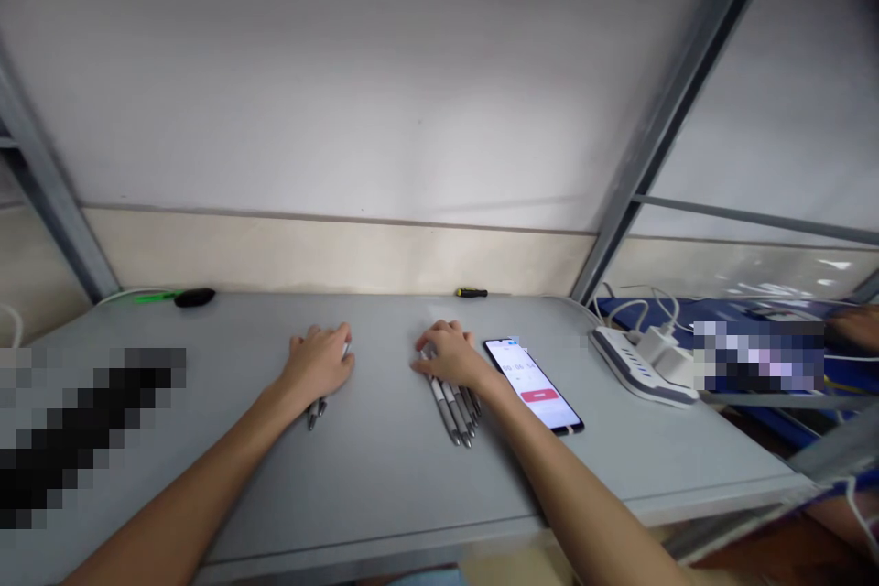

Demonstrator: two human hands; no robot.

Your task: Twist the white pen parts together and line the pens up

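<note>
Forearms (223, 467) cross the lower frame. Mid-frame, left hand (320, 363) and right hand (448, 353) cover pens (443, 405); I cannot tell either grip's closure.

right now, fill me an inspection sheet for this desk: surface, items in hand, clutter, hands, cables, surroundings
surface: grey desktop, smooth-looking; a pixelated patch hides part at left
job's things: several grey pens fanned below the right hand; pen tips showing below the left hand
clutter: smartphone, lit screen with a red button; power strip; yellow-and-black handle and black object at the back edge
hands: left hand and right hand both curled over pens; grip firmness unclear
cables: white cable near the power strip
surroundings: pale wall; metal post at right
</note>
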